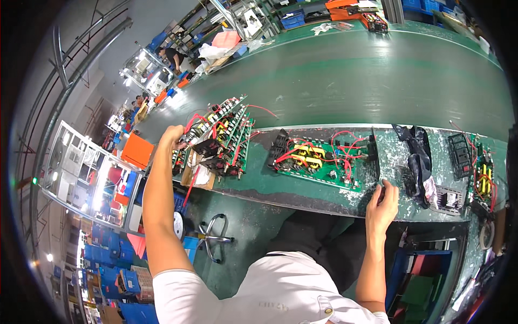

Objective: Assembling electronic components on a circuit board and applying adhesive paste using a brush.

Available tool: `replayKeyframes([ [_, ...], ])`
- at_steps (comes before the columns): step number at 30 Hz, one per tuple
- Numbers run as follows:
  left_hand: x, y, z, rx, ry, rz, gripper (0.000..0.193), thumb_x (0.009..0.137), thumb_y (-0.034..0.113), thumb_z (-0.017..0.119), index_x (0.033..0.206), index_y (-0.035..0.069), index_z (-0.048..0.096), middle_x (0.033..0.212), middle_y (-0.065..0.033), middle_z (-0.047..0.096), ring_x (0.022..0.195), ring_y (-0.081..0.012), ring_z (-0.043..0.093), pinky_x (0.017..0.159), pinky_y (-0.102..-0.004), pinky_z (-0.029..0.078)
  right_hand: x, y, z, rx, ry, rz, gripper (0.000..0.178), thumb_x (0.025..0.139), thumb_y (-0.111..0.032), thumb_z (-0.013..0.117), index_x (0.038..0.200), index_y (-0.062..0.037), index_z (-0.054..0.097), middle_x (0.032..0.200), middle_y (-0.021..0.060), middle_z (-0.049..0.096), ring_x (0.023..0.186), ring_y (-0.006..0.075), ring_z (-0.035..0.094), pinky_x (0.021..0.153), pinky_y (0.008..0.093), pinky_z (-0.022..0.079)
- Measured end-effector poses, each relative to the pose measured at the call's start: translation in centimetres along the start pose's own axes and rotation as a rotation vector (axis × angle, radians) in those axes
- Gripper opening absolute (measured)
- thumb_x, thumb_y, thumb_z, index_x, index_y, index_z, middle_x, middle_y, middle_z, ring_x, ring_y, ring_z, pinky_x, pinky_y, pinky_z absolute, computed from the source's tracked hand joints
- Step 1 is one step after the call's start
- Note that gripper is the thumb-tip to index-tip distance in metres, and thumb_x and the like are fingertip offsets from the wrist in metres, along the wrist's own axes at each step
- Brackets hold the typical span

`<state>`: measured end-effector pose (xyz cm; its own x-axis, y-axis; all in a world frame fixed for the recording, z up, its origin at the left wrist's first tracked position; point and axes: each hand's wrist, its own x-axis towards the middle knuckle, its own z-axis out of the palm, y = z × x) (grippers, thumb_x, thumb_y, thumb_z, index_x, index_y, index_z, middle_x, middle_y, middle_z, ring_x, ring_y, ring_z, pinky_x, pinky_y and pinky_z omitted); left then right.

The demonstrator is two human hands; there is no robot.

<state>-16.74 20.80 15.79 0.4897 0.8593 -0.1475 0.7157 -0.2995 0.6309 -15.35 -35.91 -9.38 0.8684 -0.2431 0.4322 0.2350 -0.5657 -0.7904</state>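
**Green circuit board lies between two hands on the bench**

Clock directions are taken from the middle circuit board. Nearest, at four o'clock, the right hand is by the front edge of the bench, its fingers loosely bent with a gap between thumb and forefinger.

The board itself lies flat on the bench: bright green, with yellow-wrapped coils in the middle, red wires looping over its right half, small parts along its edges and a black upright piece at each end.

Just past nine o'clock stands a cluster of similar boards, tilted and packed side by side, red leads trailing out; cardboard shows beneath. The left hand is at its left end, fingers partly hidden, so I cannot tell whether they grip.

Towards three o'clock come a crumpled black wrapping, a black slotted bracket and another green board.

Farther off, at twelve, runs a wide green surface, with a blue bin beyond.
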Motion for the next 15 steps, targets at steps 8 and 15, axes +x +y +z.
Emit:
replayKeyframes([
  [8, 0.6, -0.5, -0.1, 0.109, -0.157, -0.145, 0.015, 0.088, 0.024, 0.054, 0.089, 0.011, 0.062, 0.077, -0.0001, 0.064, 0.066, -0.0116, 0.061, 0.051, -0.0234, 0.054, -0.1, -0.2, -0.3, -0.001, 0.0, -0.013, 0.017, 0.092, -0.006, 0.057, 0.107, 0.0011, 0.059, 0.088, 0.0173, 0.054, 0.07, 0.0353, 0.057, 0.061, 0.042, 0.046],
  [15, -0.2, -0.5, -1.8, 0.178, -0.351, -0.166, 0.045, 0.096, 0.052, 0.041, 0.117, 0.016, 0.06, 0.089, -0.009, 0.07, 0.074, -0.0176, 0.068, 0.064, -0.0318, 0.055, 0.0, 0.4, 0.0, -0.006, 0.022, -0.017, 0.016, 0.094, -0.009, 0.057, 0.106, 0.0006, 0.061, 0.087, 0.0139, 0.056, 0.068, 0.027, 0.056, 0.06, 0.0352, 0.046],
])
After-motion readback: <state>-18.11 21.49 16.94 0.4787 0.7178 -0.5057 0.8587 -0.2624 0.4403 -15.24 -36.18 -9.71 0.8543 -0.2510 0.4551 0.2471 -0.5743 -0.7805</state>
